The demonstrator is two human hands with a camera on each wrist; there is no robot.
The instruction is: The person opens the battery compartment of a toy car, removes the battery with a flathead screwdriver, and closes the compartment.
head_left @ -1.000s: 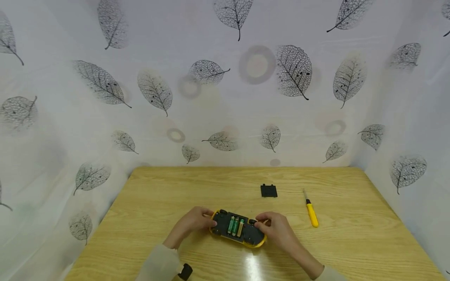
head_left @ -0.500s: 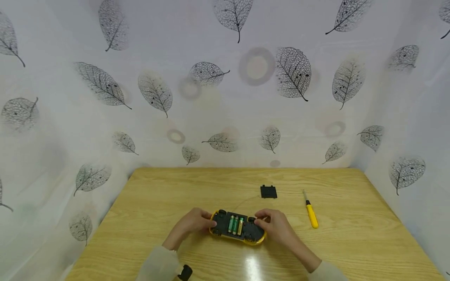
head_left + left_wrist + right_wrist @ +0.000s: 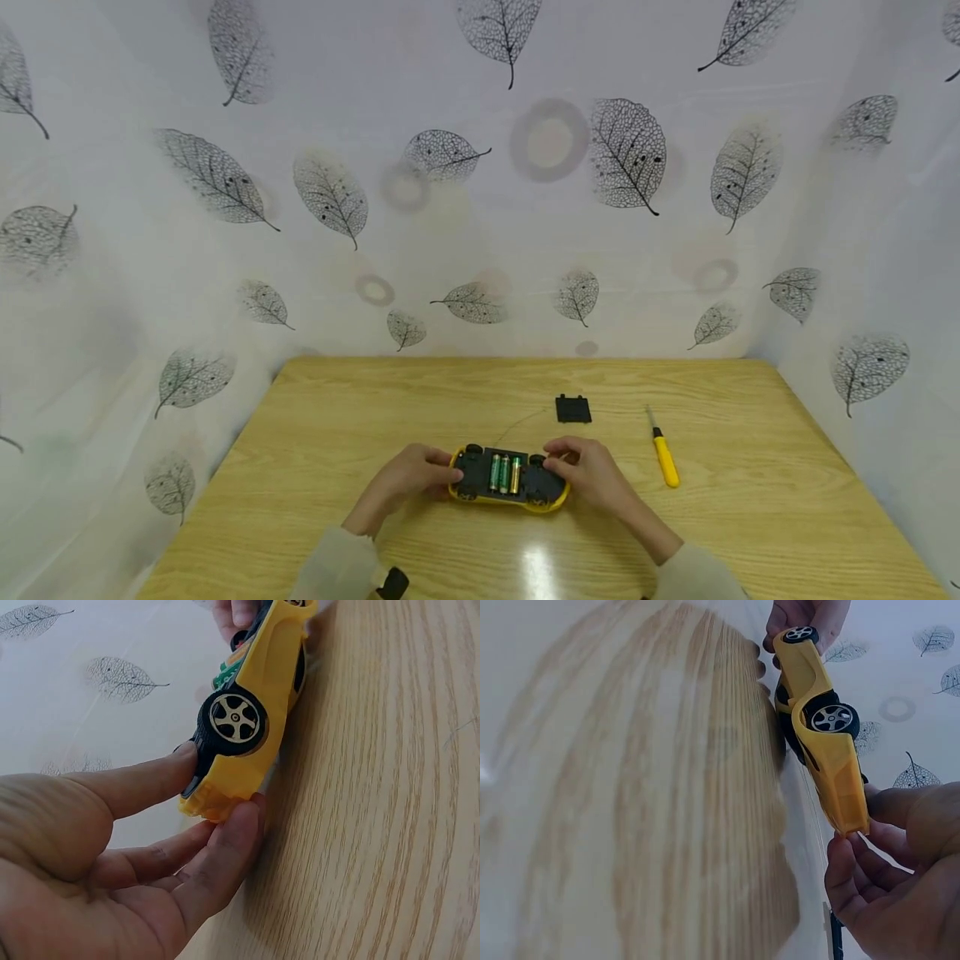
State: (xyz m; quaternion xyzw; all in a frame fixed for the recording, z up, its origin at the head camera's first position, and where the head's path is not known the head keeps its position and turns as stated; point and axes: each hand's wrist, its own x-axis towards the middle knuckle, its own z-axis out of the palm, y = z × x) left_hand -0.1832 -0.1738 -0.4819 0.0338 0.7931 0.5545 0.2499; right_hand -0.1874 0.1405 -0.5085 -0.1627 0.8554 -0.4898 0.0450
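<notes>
From the head view I have the left hand (image 3: 411, 473) and right hand (image 3: 594, 475) each pinching one end of the yellow toy car (image 3: 529, 482), upside down at the wooden table (image 3: 352, 400); I can't quite tell whether it touches. For a steady hold, I'd pinch the smooth, rounded plastic ends evenly, clear of the spoked wheels (image 3: 235, 718), with the cylindrical, shiny batteries (image 3: 504, 474) facing up
</notes>
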